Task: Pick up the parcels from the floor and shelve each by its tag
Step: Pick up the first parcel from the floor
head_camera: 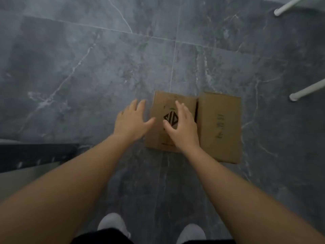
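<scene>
Two brown cardboard parcels lie side by side on the dark marble floor. The left parcel has a black diamond logo on top. The right parcel is larger and carries faint printed text. My right hand hovers over the left parcel's top, fingers spread, partly covering the logo. My left hand is open just beyond that parcel's left edge, thumb reaching its side. Neither hand holds anything. I cannot see a tag on either parcel.
Two white legs of a rack or table stand at the upper right and at the right edge. A dark low ledge juts in from the left. My white shoes are at the bottom.
</scene>
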The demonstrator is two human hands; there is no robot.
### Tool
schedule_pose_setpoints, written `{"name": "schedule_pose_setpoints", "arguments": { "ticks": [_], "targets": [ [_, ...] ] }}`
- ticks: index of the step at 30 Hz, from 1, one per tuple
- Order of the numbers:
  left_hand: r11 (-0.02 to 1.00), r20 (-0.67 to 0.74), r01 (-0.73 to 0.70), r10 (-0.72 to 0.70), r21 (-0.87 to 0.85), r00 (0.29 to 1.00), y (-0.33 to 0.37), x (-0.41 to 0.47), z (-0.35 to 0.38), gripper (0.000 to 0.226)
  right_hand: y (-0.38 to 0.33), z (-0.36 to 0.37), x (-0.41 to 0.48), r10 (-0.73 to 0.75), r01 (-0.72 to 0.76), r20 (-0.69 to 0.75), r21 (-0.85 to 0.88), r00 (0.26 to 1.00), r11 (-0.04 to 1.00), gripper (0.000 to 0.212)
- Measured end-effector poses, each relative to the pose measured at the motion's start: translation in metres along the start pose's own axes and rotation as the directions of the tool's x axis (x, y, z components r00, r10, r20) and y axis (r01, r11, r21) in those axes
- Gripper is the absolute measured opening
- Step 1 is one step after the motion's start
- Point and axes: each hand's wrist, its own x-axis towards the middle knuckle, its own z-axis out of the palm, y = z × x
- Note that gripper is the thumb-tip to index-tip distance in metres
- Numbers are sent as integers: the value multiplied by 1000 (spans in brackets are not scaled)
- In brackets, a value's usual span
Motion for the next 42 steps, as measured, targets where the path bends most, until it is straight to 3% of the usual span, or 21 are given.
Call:
{"name": "schedule_pose_setpoints", "arguments": {
  "ticks": [3,6,8,11,15,18,21,26,30,33,39,42],
  "targets": [
    [910,87,162,-139,-382,986,5,35,37,83,31,19,28,48,-39,-171,56,984,998,77],
    [610,197,297,-228,-734,954,19,58,60,75,54,26,41,-5,47,-311,127,950,991,81],
    [515,193,299,-250,-803,949,22,66,71,67,64,27,44,-2,75,-349,195,937,978,87],
    [445,179,276,-248,-852,952,17,64,84,66,75,27,40,181,-70,-262,385,948,920,100],
    [391,221,292,-217,-873,951,16,52,87,69,74,24,33,365,-264,-52,597,930,757,73],
    [331,240,308,-231,-892,943,15,37,79,68,62,14,26,346,-280,8,604,938,746,72],
    [243,233,280,-204,-929,951,20,9,50,62,35,-13,8,289,-227,-19,573,957,788,76],
    [178,214,238,-144,-955,966,55,-61,-49,50,-39,-96,-46,230,-151,-81,540,970,828,74],
    [170,152,173,-131,-970,980,99,-128,-169,52,-122,-190,-96,184,-89,-103,587,978,805,74],
    [180,62,87,-143,-980,988,137,-180,-271,51,-194,-275,-136,106,42,-200,619,974,784,72],
    [225,-200,-188,-29,-956,979,218,-284,-471,44,-335,-453,-217,-91,327,-392,593,915,736,70],
    [231,-407,-412,68,-881,911,266,-345,-577,37,-407,-551,-263,-197,492,-525,510,828,706,68]
  ]
}}
